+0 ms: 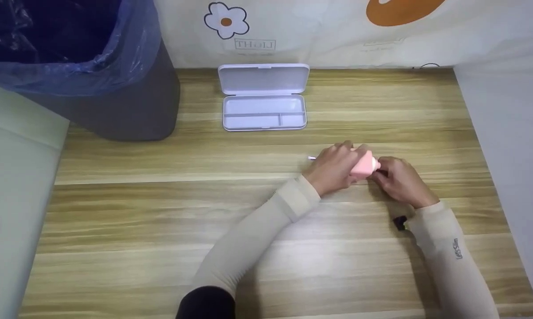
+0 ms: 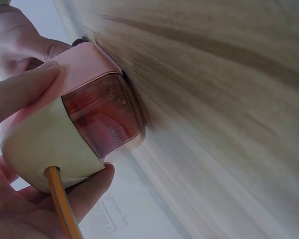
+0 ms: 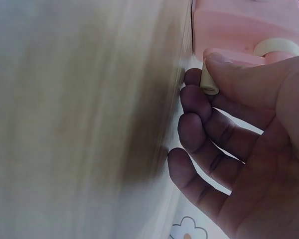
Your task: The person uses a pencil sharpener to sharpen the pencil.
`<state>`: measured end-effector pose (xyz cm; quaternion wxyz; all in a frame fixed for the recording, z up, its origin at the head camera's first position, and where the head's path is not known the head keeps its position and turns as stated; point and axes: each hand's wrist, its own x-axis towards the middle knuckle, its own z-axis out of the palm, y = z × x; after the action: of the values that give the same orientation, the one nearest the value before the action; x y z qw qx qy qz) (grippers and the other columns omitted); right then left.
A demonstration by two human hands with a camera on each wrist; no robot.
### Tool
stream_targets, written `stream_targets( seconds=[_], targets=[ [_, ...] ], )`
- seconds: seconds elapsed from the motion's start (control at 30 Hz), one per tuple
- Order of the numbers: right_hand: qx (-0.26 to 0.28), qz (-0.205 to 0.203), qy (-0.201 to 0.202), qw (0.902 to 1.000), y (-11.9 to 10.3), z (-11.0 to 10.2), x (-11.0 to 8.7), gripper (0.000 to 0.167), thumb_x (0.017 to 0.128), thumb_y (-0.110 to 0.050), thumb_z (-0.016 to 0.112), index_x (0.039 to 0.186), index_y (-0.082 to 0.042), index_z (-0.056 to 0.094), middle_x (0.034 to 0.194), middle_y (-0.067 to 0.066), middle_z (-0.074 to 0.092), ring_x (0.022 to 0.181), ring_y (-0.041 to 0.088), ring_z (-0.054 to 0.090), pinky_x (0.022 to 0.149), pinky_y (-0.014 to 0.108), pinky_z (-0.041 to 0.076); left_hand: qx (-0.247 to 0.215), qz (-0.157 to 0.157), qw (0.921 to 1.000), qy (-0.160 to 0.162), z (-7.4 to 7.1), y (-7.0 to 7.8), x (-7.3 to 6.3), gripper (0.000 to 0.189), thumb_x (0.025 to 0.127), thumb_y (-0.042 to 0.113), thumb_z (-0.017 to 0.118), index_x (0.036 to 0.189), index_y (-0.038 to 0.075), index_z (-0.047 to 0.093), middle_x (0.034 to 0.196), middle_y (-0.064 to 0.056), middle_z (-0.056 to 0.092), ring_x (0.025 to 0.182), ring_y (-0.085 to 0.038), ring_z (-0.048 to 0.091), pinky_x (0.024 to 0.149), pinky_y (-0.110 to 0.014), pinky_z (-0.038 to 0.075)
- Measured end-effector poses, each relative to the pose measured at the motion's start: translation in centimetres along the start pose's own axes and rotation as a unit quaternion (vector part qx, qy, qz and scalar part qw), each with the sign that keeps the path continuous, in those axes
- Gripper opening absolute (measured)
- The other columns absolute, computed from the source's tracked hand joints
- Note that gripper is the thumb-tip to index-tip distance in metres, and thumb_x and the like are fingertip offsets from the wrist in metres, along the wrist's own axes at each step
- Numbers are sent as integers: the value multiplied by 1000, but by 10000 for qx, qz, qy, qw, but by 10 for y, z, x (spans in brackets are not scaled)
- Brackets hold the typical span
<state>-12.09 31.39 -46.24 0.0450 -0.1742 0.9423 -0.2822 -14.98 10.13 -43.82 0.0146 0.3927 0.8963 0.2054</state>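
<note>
Left grip (image 1: pixel 335 166) clasps a boxy pink-and-cream plastic sharpener (image 1: pixel 362 167); right grip (image 1: pixel 399 179) pinches its cream tubular knob (image 3: pixel 208 83); slow, even cranking should suit.

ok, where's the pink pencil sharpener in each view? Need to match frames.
Head: pencil sharpener right of centre, gripped by the left hand.
Left wrist: left half, pencil in its cream end.
Right wrist: top right corner, cut off by the frame.
Shared landmark: right hand, at right in head, top left in left wrist, right half in right wrist.
</note>
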Motion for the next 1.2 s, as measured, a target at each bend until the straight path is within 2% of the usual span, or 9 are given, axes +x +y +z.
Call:
stream_targets(
  seconds=[0.27, 0.43, 0.6, 0.9, 1.2],
  targets=[
    [55, -135, 46, 9999, -3, 3, -9, 5, 88, -1, 73, 89, -4, 76, 86, 9, 72, 79, 23, 65, 72, 45, 53, 51, -18, 10000, -54, -1, 0, 0, 61, 85, 30, 79, 138, 9, 56, 110, -11, 64, 90, -21, 63, 74, -34, 54],
    [65, -56, 108, 9999, -5, 4, -17, 8, 87, 2, 73, 92, -4, 77, 90, 12, 72, 84, 29, 67, 77, 49, 53, -76, 33, 9999, -91, 0, 1, 1, 57, 82, 26, 81, 130, 9, 58, 107, -11, 64, 89, -20, 62, 74, -32, 54],
    [-42, -169, 186, 9997, -10, 4, -23, 8, 87, 1, 73, 91, -5, 77, 85, 7, 70, 79, 23, 63, 73, 45, 50, -54, 15, 9999, -92, -1, 1, 1, 55, 82, 27, 81, 129, 9, 58, 107, -10, 64, 89, -20, 62, 74, -32, 54],
    [-380, -316, 267, 9984, -23, -3, -33, 10, 86, 1, 74, 92, -6, 77, 78, 2, 63, 73, 16, 54, 68, 37, 44, 18, -48, 10000, -81, -1, 0, 1, 56, 88, 39, 75, 133, 10, 57, 106, -11, 64, 87, -20, 63, 73, -33, 54],
    [-529, -603, 406, 9959, -34, -14, -40, 8, 85, 2, 74, 89, -4, 77, 77, -3, 61, 71, 10, 48, 63, 29, 41, -31, -46, 10000, -72, 0, 0, 1, 54, 89, 36, 74, 133, 10, 58, 106, -10, 64, 88, -20, 62, 73, -32, 54]
  ],
)
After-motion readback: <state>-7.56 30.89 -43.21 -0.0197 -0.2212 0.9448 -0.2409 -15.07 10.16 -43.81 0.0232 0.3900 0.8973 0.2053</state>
